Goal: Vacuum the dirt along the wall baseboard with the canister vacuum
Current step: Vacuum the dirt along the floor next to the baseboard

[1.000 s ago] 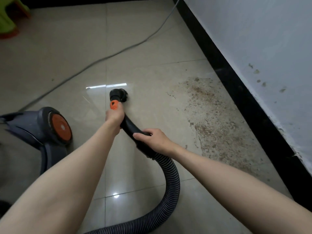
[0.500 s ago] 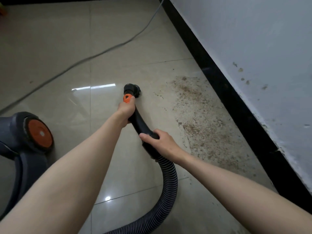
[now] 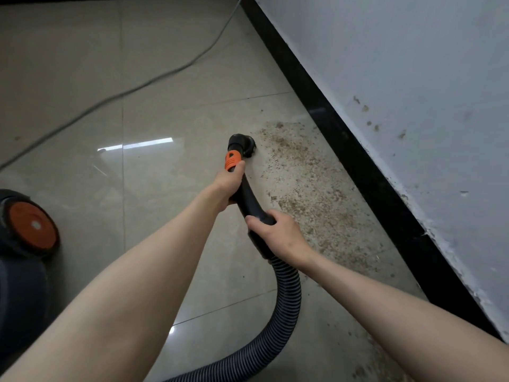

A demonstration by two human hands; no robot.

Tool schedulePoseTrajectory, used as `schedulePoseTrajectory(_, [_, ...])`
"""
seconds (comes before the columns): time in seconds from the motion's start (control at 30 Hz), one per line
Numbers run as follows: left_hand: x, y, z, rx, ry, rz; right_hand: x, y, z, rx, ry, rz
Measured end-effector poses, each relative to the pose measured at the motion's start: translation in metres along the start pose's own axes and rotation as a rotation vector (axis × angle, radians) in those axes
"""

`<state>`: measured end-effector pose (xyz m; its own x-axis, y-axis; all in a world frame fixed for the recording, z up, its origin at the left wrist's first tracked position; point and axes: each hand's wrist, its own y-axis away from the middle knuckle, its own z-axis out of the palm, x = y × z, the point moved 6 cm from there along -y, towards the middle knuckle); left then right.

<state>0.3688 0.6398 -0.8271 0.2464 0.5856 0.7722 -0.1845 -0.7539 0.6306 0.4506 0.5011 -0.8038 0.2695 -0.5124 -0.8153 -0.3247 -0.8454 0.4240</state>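
Left hand (image 3: 230, 183) gripping handle (image 3: 249, 201) nearer nozzle (image 3: 242, 144); right hand (image 3: 278, 232) wrapped round handle's hose end; nozzle touching dirt (image 3: 311, 194).

A single head-worn, wide-angle view looks forward and steeply down along both bare forearms to the tiled floor (image 3: 170, 78). It faces the wall (image 3: 413, 64) at a slant, so the black baseboard (image 3: 344, 150) runs diagonally from top centre to lower right. The canister vacuum (image 3: 24, 244) is cut off by the left edge.
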Motion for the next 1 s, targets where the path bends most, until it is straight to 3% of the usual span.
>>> schedulePoseTrajectory(0.37, [0.016,-0.022,-0.001,0.008,-0.077,-0.001,-0.017,-0.046,-0.004,-0.045,0.049,-0.033])
schedulePoseTrajectory(0.8, [0.036,-0.067,0.033,-0.028,-0.048,0.171,-0.005,-0.096,-0.026,0.106,-0.083,-0.068])
schedulePoseTrajectory(0.9, [0.032,-0.084,0.014,0.122,-0.316,0.292,-0.011,-0.113,-0.030,0.116,-0.162,-0.049])
schedulePoseTrajectory(1.0, [0.001,-0.105,-0.017,0.201,-0.941,0.249,-0.017,-0.132,-0.033,0.122,-0.319,-0.016])
